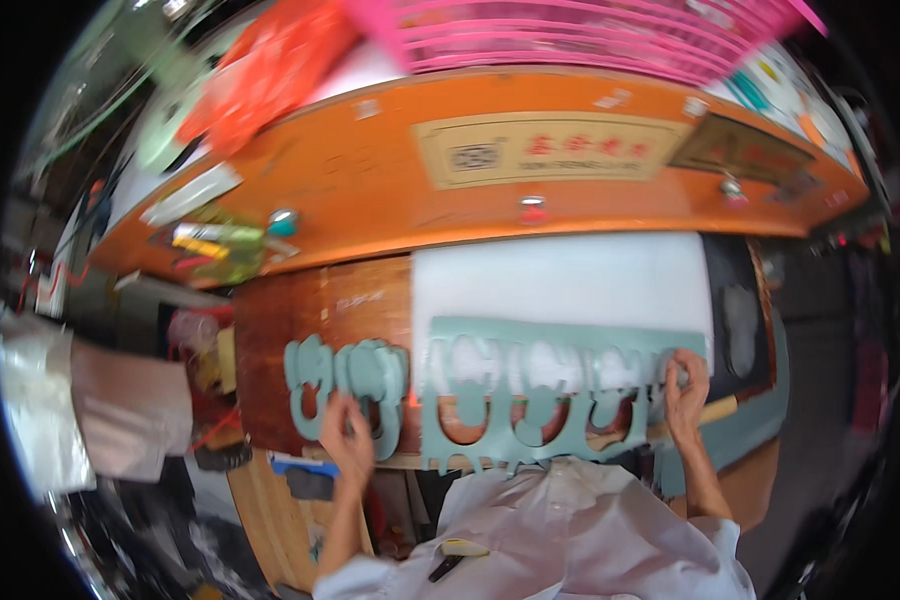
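A green sheet with several U-shaped openings cut in it lies in front of me, its lower edge near my body. At its right end my right hand is closed with bent fingers around a greyish thing, too blurred to name. To the left, several cut-out green U-shaped pieces lie stacked in two groups. By their near side is my left hand, its fingers loosely bent and apart, with nothing visible in them. Its fingertips are close to the pieces; motion blur hides whether they touch.
Under the sheet lies a white board on a brown wooden table. An orange panel runs across the back, with a pink basket and a red plastic bag above. Pens stand in a yellow-green holder at left.
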Tool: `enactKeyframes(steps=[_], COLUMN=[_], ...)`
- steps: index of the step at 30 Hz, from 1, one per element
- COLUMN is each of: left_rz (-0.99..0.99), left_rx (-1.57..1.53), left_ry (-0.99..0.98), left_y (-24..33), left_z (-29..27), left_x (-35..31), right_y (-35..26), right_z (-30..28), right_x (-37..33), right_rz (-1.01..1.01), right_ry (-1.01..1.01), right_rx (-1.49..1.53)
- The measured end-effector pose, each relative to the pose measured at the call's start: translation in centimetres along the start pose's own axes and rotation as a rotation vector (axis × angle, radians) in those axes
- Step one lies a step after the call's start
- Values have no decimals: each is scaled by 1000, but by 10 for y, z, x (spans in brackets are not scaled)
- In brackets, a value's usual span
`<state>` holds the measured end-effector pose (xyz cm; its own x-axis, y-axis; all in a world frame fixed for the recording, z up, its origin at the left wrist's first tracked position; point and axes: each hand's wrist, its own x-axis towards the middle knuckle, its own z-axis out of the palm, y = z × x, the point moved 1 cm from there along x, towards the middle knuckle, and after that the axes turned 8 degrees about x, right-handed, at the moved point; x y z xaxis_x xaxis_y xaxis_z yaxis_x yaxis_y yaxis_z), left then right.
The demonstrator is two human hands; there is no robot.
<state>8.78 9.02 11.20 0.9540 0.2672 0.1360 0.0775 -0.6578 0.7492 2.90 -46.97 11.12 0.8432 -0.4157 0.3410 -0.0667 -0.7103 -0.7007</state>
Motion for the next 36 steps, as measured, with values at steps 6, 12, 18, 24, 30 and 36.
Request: enactKeyframes(steps=[6,12,18,24,30,36], left_rz=[-196,18,-20,411,1180,1482], left_rx=[-31,-112,-75,64,20,-387], left_ry=[-122,-196,-538,-714,-721,-1008], left_y=[32,33,137,220,245,294], left_z=[84,118,123,117,166,184], left_x=[-126,-28,29,-47,-76,-142], right_y=[97,106,84,103,83,28], right_z=[-85,-51,-98,-164,-180,-250], right_x=[-66,-73,-109,-215,-333,-505], right_rz=[717,588,622,768,793,866], right_ry=[35,-5,79,525,896,1525], right_rx=[-137,511,674,366,77,-194])
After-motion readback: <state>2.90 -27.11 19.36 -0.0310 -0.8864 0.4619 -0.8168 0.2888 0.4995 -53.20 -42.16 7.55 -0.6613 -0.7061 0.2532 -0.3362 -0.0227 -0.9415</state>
